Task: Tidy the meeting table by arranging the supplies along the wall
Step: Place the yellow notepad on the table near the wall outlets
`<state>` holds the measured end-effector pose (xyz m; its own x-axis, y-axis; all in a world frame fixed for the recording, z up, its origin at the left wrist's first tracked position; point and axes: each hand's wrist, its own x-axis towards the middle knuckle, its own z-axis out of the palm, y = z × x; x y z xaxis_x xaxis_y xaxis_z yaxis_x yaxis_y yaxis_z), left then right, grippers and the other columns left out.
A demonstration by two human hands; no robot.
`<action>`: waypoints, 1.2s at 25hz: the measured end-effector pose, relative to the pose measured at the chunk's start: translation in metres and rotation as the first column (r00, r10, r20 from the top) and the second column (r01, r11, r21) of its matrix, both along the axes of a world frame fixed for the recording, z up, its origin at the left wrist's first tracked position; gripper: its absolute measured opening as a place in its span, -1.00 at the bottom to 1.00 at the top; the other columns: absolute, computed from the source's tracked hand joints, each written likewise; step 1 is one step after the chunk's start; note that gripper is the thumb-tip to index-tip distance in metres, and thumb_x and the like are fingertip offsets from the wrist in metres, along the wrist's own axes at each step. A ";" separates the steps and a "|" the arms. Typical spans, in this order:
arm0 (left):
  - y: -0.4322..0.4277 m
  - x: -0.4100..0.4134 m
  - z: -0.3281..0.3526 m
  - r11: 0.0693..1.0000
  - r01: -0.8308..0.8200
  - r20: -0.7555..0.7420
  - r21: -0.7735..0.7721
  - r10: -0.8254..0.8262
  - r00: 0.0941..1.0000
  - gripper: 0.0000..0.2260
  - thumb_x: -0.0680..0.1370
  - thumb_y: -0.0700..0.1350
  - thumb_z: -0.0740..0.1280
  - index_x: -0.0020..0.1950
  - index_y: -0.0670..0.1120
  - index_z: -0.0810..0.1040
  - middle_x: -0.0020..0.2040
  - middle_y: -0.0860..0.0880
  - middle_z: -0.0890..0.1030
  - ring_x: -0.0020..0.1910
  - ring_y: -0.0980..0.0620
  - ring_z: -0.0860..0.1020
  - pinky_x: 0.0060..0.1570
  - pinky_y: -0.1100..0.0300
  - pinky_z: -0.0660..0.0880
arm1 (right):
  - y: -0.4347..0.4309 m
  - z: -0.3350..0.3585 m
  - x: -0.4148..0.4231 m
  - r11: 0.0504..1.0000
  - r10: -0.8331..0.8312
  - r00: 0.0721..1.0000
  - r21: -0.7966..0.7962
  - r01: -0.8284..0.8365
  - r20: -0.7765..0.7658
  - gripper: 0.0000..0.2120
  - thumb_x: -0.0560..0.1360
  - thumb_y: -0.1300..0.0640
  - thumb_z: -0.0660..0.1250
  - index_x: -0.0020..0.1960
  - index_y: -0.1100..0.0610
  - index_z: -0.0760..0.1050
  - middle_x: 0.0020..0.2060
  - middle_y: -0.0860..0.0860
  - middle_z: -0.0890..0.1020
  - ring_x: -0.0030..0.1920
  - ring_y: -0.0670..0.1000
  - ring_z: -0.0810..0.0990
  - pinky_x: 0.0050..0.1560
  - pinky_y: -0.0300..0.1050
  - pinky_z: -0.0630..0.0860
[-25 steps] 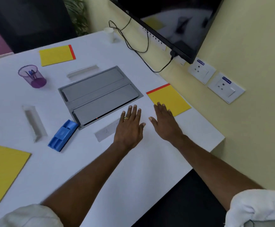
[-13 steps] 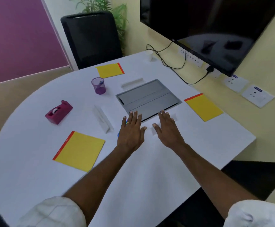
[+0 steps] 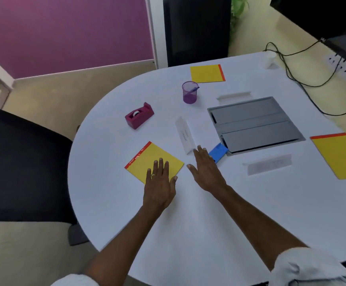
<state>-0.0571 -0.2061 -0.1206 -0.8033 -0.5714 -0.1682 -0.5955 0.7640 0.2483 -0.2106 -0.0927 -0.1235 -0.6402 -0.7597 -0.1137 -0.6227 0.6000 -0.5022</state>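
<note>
The left hand (image 3: 159,186) lies flat and open, its fingers straight, on the near corner of a yellow pad (image 3: 145,159) with a red strip. This pad sits by the round left edge of the table (image 3: 188,234), far from the wall (image 3: 337,93). The right hand (image 3: 207,174) is open too and holds nothing. Its fingertips are just beside the near end of a white name stand (image 3: 184,134) and a blue tray (image 3: 219,151), and I cannot tell if they touch. Here is what might go wrong. A flat hand only presses on the pad, so the pad may slip out from under it or skid toward the round edge and fall. The right hand may bump the light name stand and tip it over. The purple cup (image 3: 190,93) in the middle has a pen (image 3: 194,88) in it and may fall over if something slides into it. Black wires (image 3: 287,69) lie on the wall edge, and things pushed there may catch on them. The name stand has small dark writing on it, but it is too blurry to read. I see no brand names or other words.
</note>
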 end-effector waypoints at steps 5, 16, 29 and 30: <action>-0.020 0.013 -0.022 0.949 -0.258 -0.010 0.181 0.264 0.965 -0.40 0.67 0.15 0.05 0.62 -0.13 0.04 0.64 -0.13 0.00 0.63 -0.12 -0.01 0.57 -0.07 0.08 | -0.049 -0.024 -0.008 0.986 0.163 0.985 0.028 -0.164 0.053 -0.35 0.66 -0.09 0.13 0.61 0.18 0.00 0.62 0.11 0.02 0.62 0.10 -0.02 0.61 0.04 0.01; -0.040 0.015 -0.087 0.601 -0.518 -0.041 0.609 0.676 0.736 -0.43 0.58 -0.07 0.37 0.52 -0.23 0.28 0.48 -0.25 0.32 0.40 -0.20 0.40 0.42 -0.05 0.34 | -0.098 -0.092 -0.031 0.939 0.137 0.941 0.261 -0.223 0.311 -0.31 0.62 0.09 0.27 0.59 0.26 0.00 0.59 0.19 0.08 0.59 0.17 0.09 0.56 -0.04 0.06; -0.088 0.055 -0.093 0.145 -0.334 0.044 0.931 0.866 0.498 -0.76 0.58 -0.24 0.34 0.00 0.12 0.62 -0.04 -0.09 0.52 -0.02 -0.06 0.49 0.10 -0.08 0.51 | -0.085 -0.079 -0.006 0.958 -0.270 0.874 0.201 0.203 0.404 -0.71 0.48 0.40 0.23 0.16 0.29 0.57 0.05 0.14 0.62 0.07 0.07 0.54 0.03 -0.13 0.42; -0.089 0.059 -0.092 0.145 -0.312 0.036 0.939 0.861 0.508 -0.77 0.57 -0.24 0.36 0.05 0.10 0.63 -0.03 -0.08 0.54 -0.01 -0.06 0.51 0.14 -0.10 0.52 | -0.080 -0.073 -0.001 0.957 -0.289 0.859 0.166 0.240 0.423 -0.71 0.47 0.40 0.25 0.15 0.27 0.58 0.00 0.08 0.60 0.04 0.02 0.52 0.01 -0.16 0.41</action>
<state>0.0020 -0.2955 -0.2126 -0.3645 -0.6922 -0.6230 -0.3416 -0.5230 0.7809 -0.2114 -0.1731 -0.1967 -0.6808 -0.5371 -0.4980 -0.1635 0.7742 -0.6114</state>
